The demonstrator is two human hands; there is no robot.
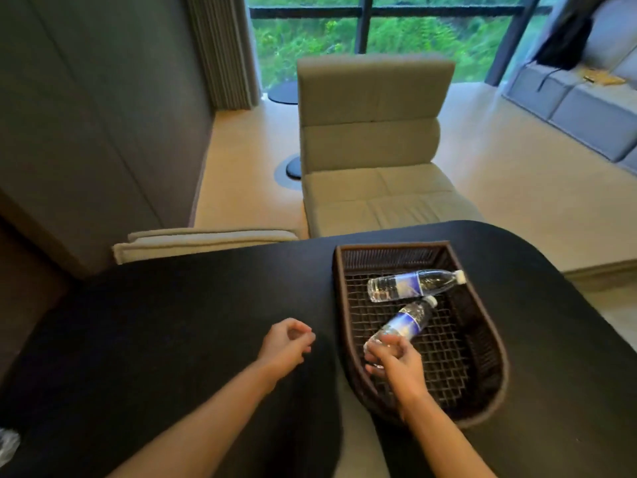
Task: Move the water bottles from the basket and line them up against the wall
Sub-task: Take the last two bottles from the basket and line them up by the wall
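Observation:
A dark woven basket (pixel 489 332) sits on the right side of a black table (pixel 172 322). Two clear water bottles with blue labels lie in it. The far bottle (pixel 413 284) rests across the basket with its white cap on the right rim. The near bottle (pixel 406 322) lies slanted, cap pointing away. My right hand (pixel 396 360) is inside the basket, closed around the bottom end of the near bottle. My left hand (pixel 286 343) hovers over the table left of the basket, fingers curled in, holding nothing. A grey wall (pixel 86 132) stands at the left.
Beyond the table stands a beige chair (pixel 372 160), with a second cushion edge (pixel 206 241) at the table's far left rim. A grey sofa (pixel 586 105) is at the far right. Something clear and crinkled (pixel 7 446) shows at the bottom left edge.

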